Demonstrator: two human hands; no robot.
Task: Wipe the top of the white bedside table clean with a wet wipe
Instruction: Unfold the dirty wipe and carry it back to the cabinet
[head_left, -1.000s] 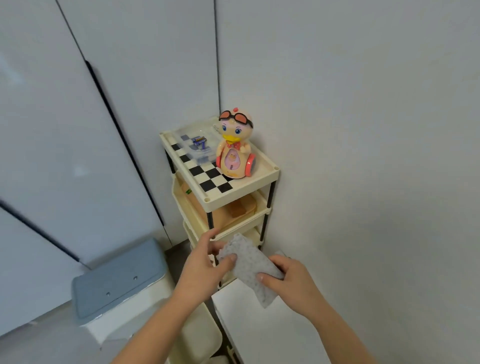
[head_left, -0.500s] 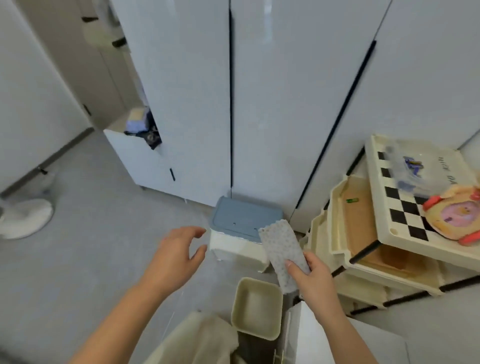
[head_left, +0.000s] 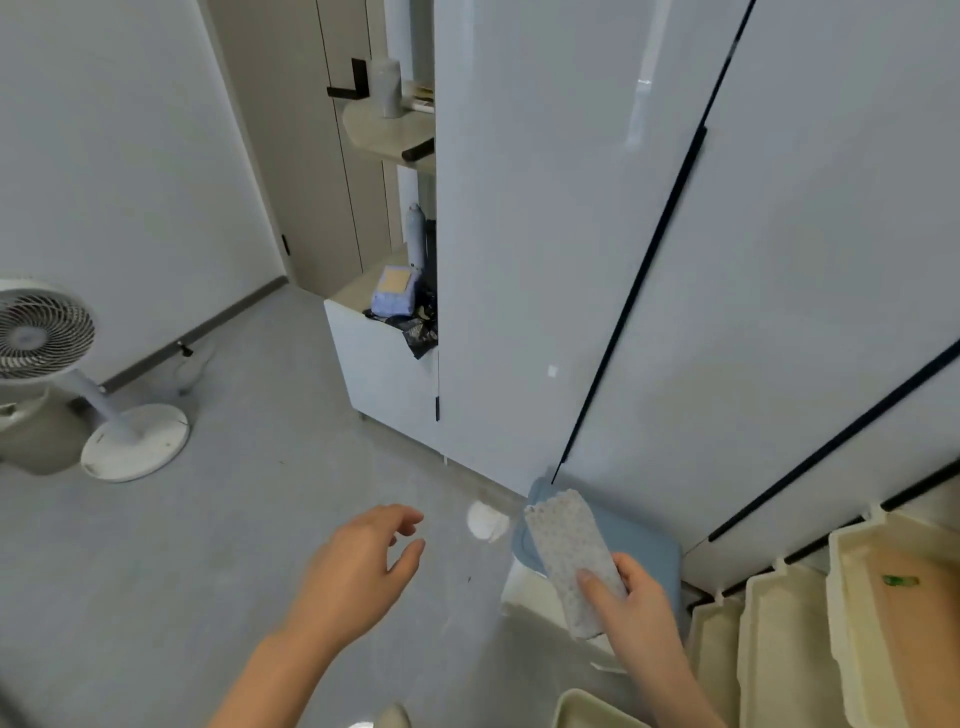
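My right hand holds a folded, dotted grey-white wet wipe upright by its lower end, low in the view and right of centre. My left hand hovers empty to its left with the fingers spread, over the grey floor. The white bedside table is out of view.
A blue-lidded white bin stands behind the wipe against tall white wardrobe doors. A cream tiered shelf cart fills the lower right. A white standing fan is at far left. An open shelf nook holds small items.
The view has swung left, away from the shelf cart and toy toward the floor and fan. My left hand let go of the wipe; only my right hand keeps it.
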